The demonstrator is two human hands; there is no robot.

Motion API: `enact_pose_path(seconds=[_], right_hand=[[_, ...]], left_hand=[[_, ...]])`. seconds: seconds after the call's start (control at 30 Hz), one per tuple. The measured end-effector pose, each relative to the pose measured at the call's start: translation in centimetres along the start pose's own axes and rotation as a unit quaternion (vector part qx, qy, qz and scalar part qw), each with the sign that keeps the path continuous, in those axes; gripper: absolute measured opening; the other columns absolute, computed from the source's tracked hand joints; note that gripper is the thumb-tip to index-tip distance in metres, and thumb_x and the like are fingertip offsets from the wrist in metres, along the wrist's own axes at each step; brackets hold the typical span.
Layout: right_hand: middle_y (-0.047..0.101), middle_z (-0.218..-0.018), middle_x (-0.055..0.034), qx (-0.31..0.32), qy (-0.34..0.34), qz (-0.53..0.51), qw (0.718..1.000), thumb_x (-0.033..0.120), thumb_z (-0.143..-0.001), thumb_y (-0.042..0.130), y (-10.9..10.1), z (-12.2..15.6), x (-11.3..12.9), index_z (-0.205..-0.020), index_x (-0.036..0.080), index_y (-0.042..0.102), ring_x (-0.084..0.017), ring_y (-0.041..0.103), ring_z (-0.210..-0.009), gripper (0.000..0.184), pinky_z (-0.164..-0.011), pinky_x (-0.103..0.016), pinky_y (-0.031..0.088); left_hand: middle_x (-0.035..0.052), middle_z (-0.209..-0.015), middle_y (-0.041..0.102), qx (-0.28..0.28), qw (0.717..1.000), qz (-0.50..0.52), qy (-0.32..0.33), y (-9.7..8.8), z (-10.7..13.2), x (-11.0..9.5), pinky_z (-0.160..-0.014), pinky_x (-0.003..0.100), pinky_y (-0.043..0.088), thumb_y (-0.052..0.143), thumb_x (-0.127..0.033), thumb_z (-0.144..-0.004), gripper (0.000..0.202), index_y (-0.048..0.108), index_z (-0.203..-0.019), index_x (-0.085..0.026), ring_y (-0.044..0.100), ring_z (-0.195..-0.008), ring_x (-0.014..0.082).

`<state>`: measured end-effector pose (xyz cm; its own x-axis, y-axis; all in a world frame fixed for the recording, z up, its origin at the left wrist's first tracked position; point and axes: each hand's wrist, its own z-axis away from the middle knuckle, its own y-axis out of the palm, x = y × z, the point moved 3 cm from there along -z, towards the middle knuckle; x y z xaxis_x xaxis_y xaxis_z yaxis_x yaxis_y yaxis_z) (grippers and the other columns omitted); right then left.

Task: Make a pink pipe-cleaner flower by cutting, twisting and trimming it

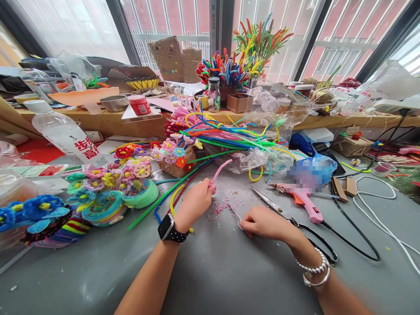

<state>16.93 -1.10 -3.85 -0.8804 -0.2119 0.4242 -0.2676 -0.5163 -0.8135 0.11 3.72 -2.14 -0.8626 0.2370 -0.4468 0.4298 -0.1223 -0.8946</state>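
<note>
My left hand point(196, 200) pinches a pink pipe cleaner point(222, 171), whose free end sticks up and to the right. A watch with a dotted black band is on that wrist. To the right, my right hand point(262, 224) is curled low over the table, its fingers closed on a thin greyish stick-like piece point(233, 211); its exact kind is unclear. Pink and pale crumbs point(220, 213) are scattered between the hands. Beyond my right hand lie large scissors point(267, 200) with black handles and a pink glue gun point(310, 205).
Pipe-cleaner flower pots point(139, 192) stand at the left, near a leaning water bottle point(65, 133). A heap of coloured pipe cleaners point(226, 133) and a small flower basket point(173, 164) lie ahead. Cables point(357, 236) trail at the right. The window ledge point(141, 126) is cluttered.
</note>
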Motion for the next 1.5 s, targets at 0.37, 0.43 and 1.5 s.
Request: enact_pose_path(seconds=[0.37,0.43,1.5], right_hand=[[0.064,-0.059,-0.0072,-0.007,0.083,0.076,0.994,0.024,-0.074,0.039,0.0,0.7,-0.5,-0.057,0.015,0.068,-0.015,0.054,-0.052,0.034,-0.049,-0.023,0.03],[0.064,-0.057,-0.0066,-0.006,0.06,0.07,0.996,0.024,-0.074,0.038,0.1,0.7,0.0,-0.057,0.015,0.068,-0.014,0.053,-0.051,0.035,-0.048,-0.022,0.029],[0.066,-0.073,-0.0124,-0.093,0.173,0.119,0.973,0.026,-0.078,0.035,-0.8,-0.4,-0.4,-0.076,0.013,0.067,-0.019,0.06,-0.064,0.035,-0.045,-0.023,0.026]], left_hand=[[0.0029,-0.072,0.055,-0.005,1.0,-0.026,0.012,0.3,0.1,0.3,-0.055,0.024,0.03,0.028,-0.026,-0.084,0.018,0.04,-0.073,-0.02,0.051,-0.065,0.0159],[0.0031,-0.072,0.056,-0.005,0.999,-0.033,0.011,0.3,0.1,0.2,-0.055,0.024,0.03,0.028,-0.026,-0.085,0.018,0.041,-0.073,-0.02,0.051,-0.065,0.016],[0.006,-0.08,0.061,0.001,0.998,-0.062,-0.002,0.1,0.3,0.0,-0.056,0.025,0.031,0.029,-0.025,-0.086,0.019,0.046,-0.08,-0.018,0.056,-0.071,0.0179]])
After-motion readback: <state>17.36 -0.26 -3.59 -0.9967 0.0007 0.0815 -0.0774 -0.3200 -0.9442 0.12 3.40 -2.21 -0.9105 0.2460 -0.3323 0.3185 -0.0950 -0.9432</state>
